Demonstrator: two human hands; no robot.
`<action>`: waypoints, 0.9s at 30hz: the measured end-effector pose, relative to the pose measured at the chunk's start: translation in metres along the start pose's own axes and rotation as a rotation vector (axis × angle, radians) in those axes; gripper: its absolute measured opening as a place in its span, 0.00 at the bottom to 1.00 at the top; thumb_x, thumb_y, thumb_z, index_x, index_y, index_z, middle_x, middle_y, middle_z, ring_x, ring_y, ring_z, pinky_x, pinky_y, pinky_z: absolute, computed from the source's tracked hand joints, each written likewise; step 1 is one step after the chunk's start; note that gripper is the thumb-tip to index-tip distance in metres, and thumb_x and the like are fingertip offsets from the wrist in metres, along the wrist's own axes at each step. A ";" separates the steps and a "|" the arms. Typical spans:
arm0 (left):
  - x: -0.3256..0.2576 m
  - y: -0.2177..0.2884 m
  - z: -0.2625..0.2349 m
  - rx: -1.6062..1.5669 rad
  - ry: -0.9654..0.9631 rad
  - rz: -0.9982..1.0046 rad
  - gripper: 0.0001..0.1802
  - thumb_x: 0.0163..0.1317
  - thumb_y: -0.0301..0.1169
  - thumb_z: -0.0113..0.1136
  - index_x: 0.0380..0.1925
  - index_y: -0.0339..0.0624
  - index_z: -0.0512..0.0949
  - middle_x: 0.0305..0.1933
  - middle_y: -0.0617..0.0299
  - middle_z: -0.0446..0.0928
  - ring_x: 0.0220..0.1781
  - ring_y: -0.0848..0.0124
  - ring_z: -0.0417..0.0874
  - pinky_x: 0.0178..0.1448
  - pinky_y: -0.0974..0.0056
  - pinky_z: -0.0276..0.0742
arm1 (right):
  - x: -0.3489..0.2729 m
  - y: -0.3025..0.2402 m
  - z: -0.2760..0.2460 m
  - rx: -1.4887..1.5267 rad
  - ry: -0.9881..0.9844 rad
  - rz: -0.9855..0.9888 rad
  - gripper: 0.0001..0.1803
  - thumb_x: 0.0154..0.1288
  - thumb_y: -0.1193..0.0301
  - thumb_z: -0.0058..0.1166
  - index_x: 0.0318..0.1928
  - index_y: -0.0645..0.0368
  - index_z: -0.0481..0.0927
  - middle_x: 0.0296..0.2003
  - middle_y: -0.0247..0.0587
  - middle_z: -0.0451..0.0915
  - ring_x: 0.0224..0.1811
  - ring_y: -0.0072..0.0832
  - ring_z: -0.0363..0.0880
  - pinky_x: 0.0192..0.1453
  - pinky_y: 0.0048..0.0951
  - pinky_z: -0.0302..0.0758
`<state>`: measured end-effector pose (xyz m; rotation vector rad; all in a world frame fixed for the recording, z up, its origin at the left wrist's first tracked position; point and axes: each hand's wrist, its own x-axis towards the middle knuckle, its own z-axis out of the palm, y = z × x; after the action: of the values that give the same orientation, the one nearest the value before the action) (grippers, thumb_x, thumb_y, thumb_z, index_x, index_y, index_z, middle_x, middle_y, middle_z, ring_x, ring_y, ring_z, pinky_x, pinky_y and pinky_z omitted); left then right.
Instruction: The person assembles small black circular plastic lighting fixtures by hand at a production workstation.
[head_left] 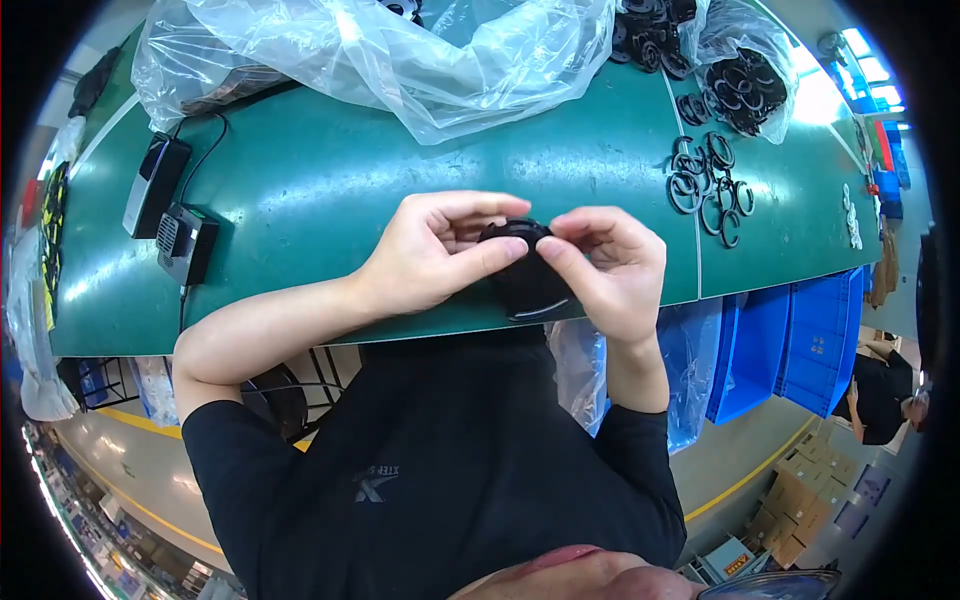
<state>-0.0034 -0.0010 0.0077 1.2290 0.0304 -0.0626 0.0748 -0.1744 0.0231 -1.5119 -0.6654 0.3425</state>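
Between my two hands, near the front edge of the table, is a black rounded plastic part [527, 275] with a shiny lower rim. My left hand [437, 245] pinches its upper left side between thumb and fingers. At its upper right side, the thumb and fingers of my right hand [612, 262] close on the same part. A curved black piece [518, 229] shows along the top between the fingertips; whether it is separate from the part below, I cannot tell. My fingers hide some of the edges.
Several black open rings [712, 190] lie loose on the green table [330, 190], right of my hands. Clear bags [400, 70] with black parts stand along the back. Two corded black-and-grey devices [187, 243] sit at left. Blue crates [750, 345] stand below the right edge.
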 end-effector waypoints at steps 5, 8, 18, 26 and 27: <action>0.001 0.007 -0.004 0.082 -0.034 -0.069 0.15 0.58 0.22 0.58 0.46 0.29 0.75 0.42 0.56 0.79 0.43 0.76 0.78 0.47 0.72 0.75 | -0.001 0.004 0.000 -0.165 -0.021 -0.124 0.04 0.50 0.83 0.61 0.29 0.68 0.80 0.27 0.42 0.81 0.29 0.22 0.80 0.33 0.20 0.76; 0.000 0.006 -0.002 0.064 -0.002 -0.062 0.15 0.58 0.23 0.58 0.45 0.29 0.76 0.39 0.59 0.79 0.39 0.80 0.78 0.44 0.75 0.75 | -0.002 0.002 0.003 -0.260 0.017 -0.198 0.04 0.49 0.83 0.60 0.28 0.67 0.80 0.26 0.43 0.81 0.29 0.25 0.81 0.33 0.20 0.76; -0.004 0.008 0.001 0.053 0.053 -0.098 0.14 0.59 0.23 0.57 0.45 0.30 0.76 0.41 0.56 0.79 0.41 0.76 0.80 0.47 0.72 0.76 | -0.006 0.002 0.013 -0.363 0.094 -0.232 0.04 0.50 0.83 0.59 0.28 0.66 0.79 0.27 0.43 0.80 0.26 0.28 0.80 0.30 0.22 0.75; 0.000 0.009 -0.002 0.169 0.091 -0.137 0.11 0.59 0.25 0.58 0.40 0.31 0.79 0.35 0.55 0.81 0.36 0.75 0.81 0.43 0.72 0.77 | -0.007 0.010 0.013 -0.366 0.080 -0.211 0.04 0.50 0.83 0.59 0.29 0.67 0.78 0.27 0.43 0.80 0.26 0.27 0.79 0.30 0.22 0.75; 0.001 0.010 -0.003 0.227 0.078 -0.137 0.11 0.58 0.25 0.58 0.39 0.31 0.80 0.34 0.55 0.81 0.36 0.75 0.81 0.43 0.72 0.77 | -0.007 0.010 0.013 -0.362 0.073 -0.198 0.04 0.51 0.83 0.58 0.28 0.67 0.78 0.27 0.43 0.80 0.26 0.27 0.79 0.31 0.22 0.75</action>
<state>-0.0020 0.0050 0.0164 1.4551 0.1796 -0.1398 0.0632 -0.1677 0.0109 -1.7730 -0.8438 0.0141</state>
